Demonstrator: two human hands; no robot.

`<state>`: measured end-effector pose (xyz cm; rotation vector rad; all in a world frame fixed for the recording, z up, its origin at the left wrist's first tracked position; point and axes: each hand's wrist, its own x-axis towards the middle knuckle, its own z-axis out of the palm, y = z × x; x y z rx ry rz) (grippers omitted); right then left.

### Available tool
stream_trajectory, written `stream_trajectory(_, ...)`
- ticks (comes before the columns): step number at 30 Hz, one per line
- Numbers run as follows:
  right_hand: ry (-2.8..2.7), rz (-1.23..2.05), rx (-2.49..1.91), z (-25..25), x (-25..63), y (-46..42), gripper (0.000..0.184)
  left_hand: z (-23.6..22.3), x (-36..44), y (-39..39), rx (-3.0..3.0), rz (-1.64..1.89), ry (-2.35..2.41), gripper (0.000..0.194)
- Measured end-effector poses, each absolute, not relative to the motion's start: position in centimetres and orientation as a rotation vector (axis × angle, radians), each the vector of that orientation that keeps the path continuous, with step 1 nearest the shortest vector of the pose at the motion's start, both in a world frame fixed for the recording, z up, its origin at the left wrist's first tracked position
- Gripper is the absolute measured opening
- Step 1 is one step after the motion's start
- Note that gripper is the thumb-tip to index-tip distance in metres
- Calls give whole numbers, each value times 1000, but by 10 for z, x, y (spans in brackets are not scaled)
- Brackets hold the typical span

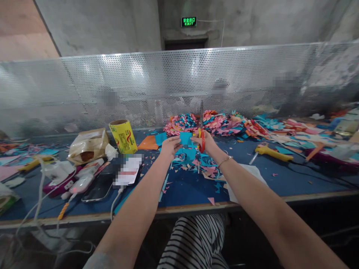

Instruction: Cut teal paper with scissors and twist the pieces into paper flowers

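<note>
Pinching blue paper [185, 139] at its left edge, our left hand [169, 147] has thumb and fingers together. Our right hand [209, 142] is closed round the scissors [201, 120] by the handles, fingertips at the paper's right edge. We see the blades point up, long axis near vertical; paper sits above scraps [210, 171] on the table [185, 191].

One pair of scissors [202, 125], two glue guns [273, 153] at three and nine o'clock, one exit sign [189, 22] at twelve.
</note>
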<state>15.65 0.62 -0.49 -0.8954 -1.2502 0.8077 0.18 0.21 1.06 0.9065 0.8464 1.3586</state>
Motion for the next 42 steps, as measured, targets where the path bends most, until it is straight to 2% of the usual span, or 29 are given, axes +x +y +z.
stream_trajectory(11,-1291,829,-899,-8,162,9,46,10,3,4,1033,1366,912,13)
stream_trajectory(18,-1331,816,-988,-7,162,9,44,7,5,1,1179,1327,850,32)
stream_trajectory(26,-1295,832,-1040,-8,160,11,41,1,5,4,1297,1335,932,12)
stream_trajectory(29,-1302,640,-1235,-9,171,16,37,1,4,6,1258,1393,925,11)
stream_trajectory(35,-1678,118,-1755,-20,212,23,19,0,1,8,1229,1428,912,10)
stream_trajectory(39,-1882,131,-2123,-26,223,21,24,2,1,6,1242,1425,925,12)
stream_trajectory(42,-1822,19,-2187,-24,220,19,34,3,1,4,1255,1430,942,14)
